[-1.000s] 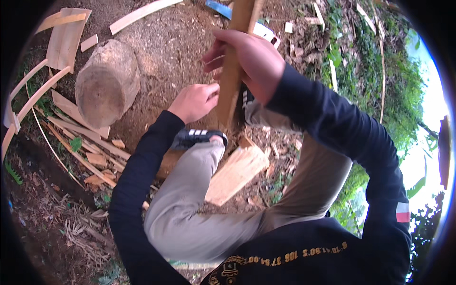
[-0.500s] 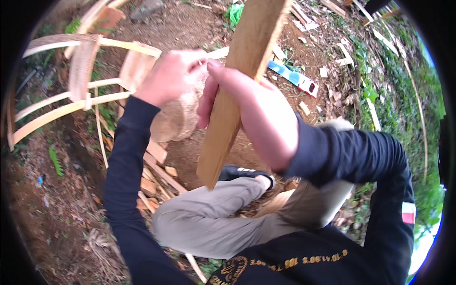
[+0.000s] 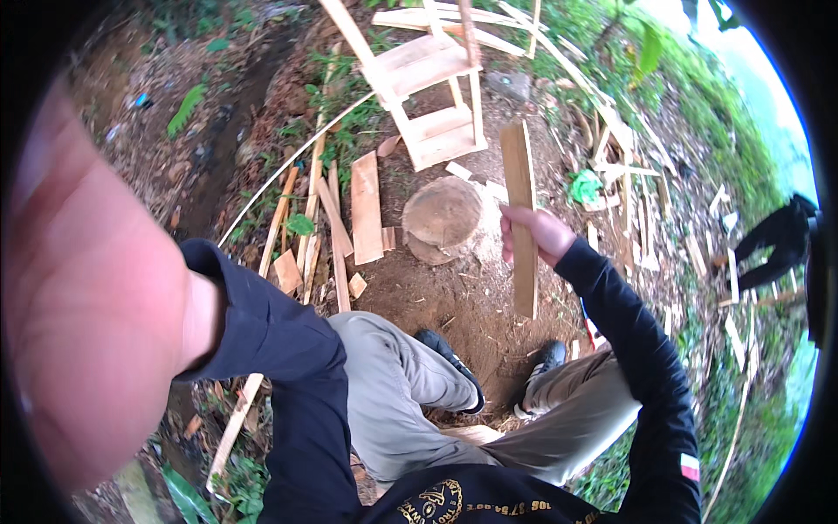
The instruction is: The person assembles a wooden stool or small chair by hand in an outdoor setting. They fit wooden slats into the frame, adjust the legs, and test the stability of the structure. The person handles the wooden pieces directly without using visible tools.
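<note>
My right hand grips a wooden board around its middle. The board stands nearly upright in view, its long face toward me, over the ground right of a round wood stump. My left hand is raised very close at the left side, large and blurred. Its fingers are cut off by the dark rim, so whether it holds anything is hidden. Beyond the stump stands a wooden shelf frame with slatted levels.
Planks and offcuts lie left of the stump. A green plastic bag sits among scraps at the right. Farther right is a person's dark-clothed part. A saw, partly hidden by my right forearm, lies near my foot.
My hands have drawn apart: the left has come up close at the left, the right has moved right with the board. The view has shifted, bringing the stump and shelf frame ahead.
</note>
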Available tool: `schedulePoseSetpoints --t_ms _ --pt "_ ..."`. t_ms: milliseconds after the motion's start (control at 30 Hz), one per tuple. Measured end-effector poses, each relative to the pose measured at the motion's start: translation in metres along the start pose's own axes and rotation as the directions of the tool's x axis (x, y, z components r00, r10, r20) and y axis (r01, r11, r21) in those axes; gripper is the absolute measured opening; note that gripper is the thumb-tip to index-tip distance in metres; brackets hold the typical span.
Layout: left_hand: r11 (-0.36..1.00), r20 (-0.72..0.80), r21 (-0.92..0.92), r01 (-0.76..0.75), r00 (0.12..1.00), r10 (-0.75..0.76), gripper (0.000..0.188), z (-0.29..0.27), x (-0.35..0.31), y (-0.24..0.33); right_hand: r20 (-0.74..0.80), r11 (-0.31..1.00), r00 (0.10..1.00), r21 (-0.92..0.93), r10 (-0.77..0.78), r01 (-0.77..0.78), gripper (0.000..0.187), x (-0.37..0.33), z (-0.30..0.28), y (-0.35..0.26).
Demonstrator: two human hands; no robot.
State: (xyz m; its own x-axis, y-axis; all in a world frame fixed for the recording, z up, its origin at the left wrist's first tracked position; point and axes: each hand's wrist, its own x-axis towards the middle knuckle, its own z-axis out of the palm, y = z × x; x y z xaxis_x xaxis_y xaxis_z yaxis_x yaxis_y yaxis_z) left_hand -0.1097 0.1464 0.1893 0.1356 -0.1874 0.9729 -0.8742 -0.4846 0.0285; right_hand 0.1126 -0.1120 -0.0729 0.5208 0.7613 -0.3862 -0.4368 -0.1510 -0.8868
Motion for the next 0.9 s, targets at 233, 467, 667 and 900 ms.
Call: schedulePoseSetpoints --t_ms 233,467,667,900 --pt "0.97 -0.01 0.205 -0.131 0.991 0.136 0.02 -0.013 -0.018 0.007 -0.077 0.389 0.863 -0.87 0.499 -0.303 0.064 0.002 -0.086 0.091" --pt "0.94 0.014 0.281 -0.195 0.98 0.199 0.019 -0.01 -0.024 0.0 -0.075 -0.03 0.988 -0.997 0.137 -0.071 0.067 0.005 -0.127 0.108" --pt "0.918 0.036 0.336 -0.21 0.977 0.211 0.019 -0.018 -0.028 0.004 -0.081 0.087 0.97 -0.991 0.228 -0.103 0.066 0.02 -0.101 0.097" --pt "0.891 0.095 0.387 -0.236 0.972 0.216 0.018 -0.016 -0.035 0.012 -0.061 -0.002 0.984 -0.998 0.165 -0.061 0.059 0.028 -0.095 0.099"
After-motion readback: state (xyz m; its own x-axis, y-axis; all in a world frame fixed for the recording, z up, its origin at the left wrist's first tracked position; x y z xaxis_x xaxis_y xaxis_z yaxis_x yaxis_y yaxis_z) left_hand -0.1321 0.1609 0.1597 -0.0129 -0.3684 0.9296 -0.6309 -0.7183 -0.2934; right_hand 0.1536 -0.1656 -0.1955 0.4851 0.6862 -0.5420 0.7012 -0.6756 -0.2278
